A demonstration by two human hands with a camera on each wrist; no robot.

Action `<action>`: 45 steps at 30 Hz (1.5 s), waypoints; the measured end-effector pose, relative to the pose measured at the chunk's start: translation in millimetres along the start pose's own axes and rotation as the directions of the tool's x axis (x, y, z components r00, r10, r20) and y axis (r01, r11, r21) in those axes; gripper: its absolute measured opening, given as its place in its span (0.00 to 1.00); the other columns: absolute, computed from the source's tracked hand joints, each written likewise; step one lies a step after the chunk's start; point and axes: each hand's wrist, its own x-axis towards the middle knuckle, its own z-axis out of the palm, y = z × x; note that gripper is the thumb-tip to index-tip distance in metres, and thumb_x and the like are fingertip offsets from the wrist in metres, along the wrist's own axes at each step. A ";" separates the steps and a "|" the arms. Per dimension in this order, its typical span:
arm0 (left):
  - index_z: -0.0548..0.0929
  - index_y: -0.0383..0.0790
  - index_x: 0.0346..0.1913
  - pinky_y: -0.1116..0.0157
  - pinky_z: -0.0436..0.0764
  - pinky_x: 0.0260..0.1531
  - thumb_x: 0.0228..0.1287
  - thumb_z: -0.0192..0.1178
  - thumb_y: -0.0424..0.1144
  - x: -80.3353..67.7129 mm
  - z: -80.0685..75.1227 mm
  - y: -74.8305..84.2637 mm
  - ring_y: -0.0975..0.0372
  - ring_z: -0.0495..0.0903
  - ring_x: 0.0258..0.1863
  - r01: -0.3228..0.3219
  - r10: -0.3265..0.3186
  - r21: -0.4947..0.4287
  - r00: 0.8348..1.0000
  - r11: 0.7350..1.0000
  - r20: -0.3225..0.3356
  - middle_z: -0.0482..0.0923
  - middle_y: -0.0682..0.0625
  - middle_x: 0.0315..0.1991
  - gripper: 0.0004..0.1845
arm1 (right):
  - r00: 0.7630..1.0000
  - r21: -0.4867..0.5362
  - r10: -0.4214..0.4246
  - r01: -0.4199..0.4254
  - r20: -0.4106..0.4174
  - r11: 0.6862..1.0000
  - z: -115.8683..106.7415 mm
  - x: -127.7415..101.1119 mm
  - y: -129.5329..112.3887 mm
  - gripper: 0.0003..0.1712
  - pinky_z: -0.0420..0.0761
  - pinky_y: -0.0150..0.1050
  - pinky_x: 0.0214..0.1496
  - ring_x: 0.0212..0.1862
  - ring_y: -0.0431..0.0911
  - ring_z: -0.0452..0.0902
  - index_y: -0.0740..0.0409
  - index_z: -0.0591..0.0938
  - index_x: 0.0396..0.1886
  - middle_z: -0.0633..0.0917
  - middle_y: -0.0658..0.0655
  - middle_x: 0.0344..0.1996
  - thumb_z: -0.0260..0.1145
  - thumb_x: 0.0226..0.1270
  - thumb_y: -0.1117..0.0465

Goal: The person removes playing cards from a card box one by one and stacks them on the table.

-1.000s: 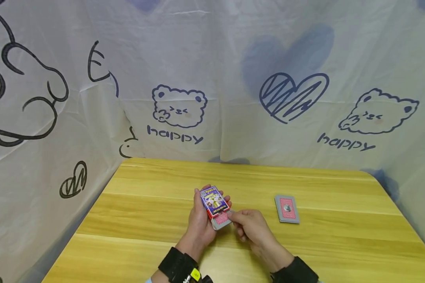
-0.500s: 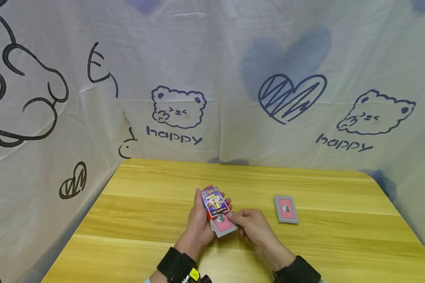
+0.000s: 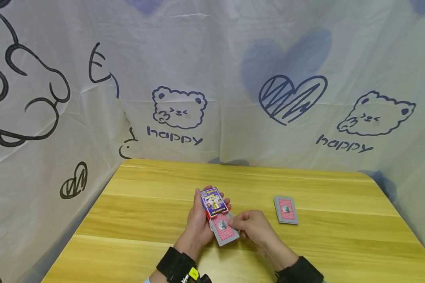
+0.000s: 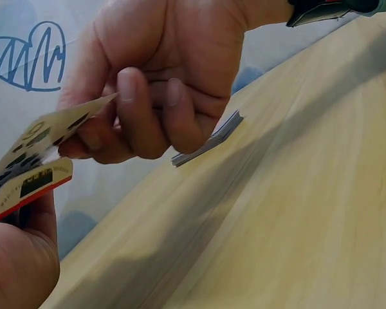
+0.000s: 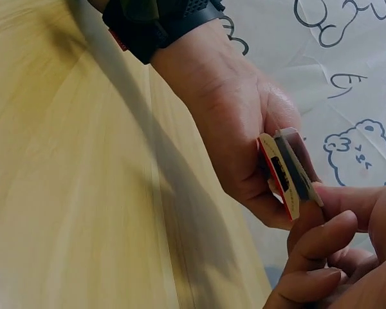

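The left hand [image 3: 200, 220] grips a playing-card box [image 3: 214, 202] above the near middle of the worktop [image 3: 145, 220], fingers curled round its far edge and thumb along the near side. The box face is blue and purple with a red edge. In the right wrist view the box [image 5: 284, 172] is seen end-on, clamped between the left palm and fingers.

A red-backed card [image 3: 224, 230] with a grey border protrudes from the lower end of the box, roughly half exposed and angled toward the person. The right hand [image 3: 256, 230] pinches this card at its right edge between thumb and forefinger, the remaining fingers curled beneath. In the left wrist view the right hand [image 4: 154, 84] is seen holding the pale face of the card [image 4: 48, 135] just above the box end [image 4: 29, 190]. Both hands are together over the worktop, each clamped on its own item.

A second stack of red-backed cards [image 3: 286, 210] lies flat on the worktop, face down, to the right of the hands and well apart from them.

A white cloth backdrop [image 3: 233, 59] printed with bears, hearts and the word "happy" hangs behind and to the left of the worktop. Black wrist straps [image 3: 177, 265] are on both forearms.
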 end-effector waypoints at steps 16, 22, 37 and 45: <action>0.59 0.49 0.77 0.53 0.87 0.56 0.82 0.30 0.68 6.3 -7.2 -0.8 0.54 0.87 0.49 -0.082 0.079 -0.021 0.989 0.996 -0.124 0.71 0.38 0.66 0.36 | 0.996 -0.086 -0.086 0.084 -0.021 0.993 -53.1 6.1 12.6 0.12 0.70 0.30 0.25 0.24 0.40 0.69 0.70 0.90 0.41 0.84 0.49 0.28 0.70 0.73 0.62; 0.59 0.51 0.78 0.50 0.85 0.60 0.82 0.29 0.68 5.9 -7.0 -0.6 0.55 0.87 0.50 -0.059 0.058 -0.006 0.991 0.998 -0.119 0.71 0.39 0.67 0.35 | 0.981 -0.083 0.000 -0.016 -0.193 0.996 -101.6 14.4 26.8 0.13 0.72 0.34 0.29 0.27 0.43 0.71 0.69 0.88 0.39 0.79 0.49 0.23 0.69 0.75 0.60; 0.59 0.50 0.79 0.51 0.86 0.59 0.82 0.30 0.68 6.3 -6.8 -2.2 0.55 0.88 0.49 -0.049 0.049 0.005 0.991 0.999 -0.124 0.70 0.38 0.68 0.36 | 0.961 -0.143 0.102 -0.143 -0.257 0.979 -170.9 20.7 50.6 0.19 0.70 0.40 0.33 0.30 0.47 0.70 0.70 0.85 0.49 0.78 0.52 0.25 0.63 0.80 0.55; 0.59 0.50 0.78 0.51 0.86 0.59 0.82 0.30 0.68 6.5 -7.0 -2.9 0.55 0.87 0.50 -0.041 0.042 0.011 0.992 0.999 -0.119 0.69 0.38 0.69 0.35 | 0.952 -0.118 0.132 -0.169 -0.275 0.979 -169.9 25.2 56.6 0.18 0.70 0.39 0.31 0.29 0.46 0.70 0.70 0.85 0.48 0.76 0.50 0.23 0.65 0.79 0.55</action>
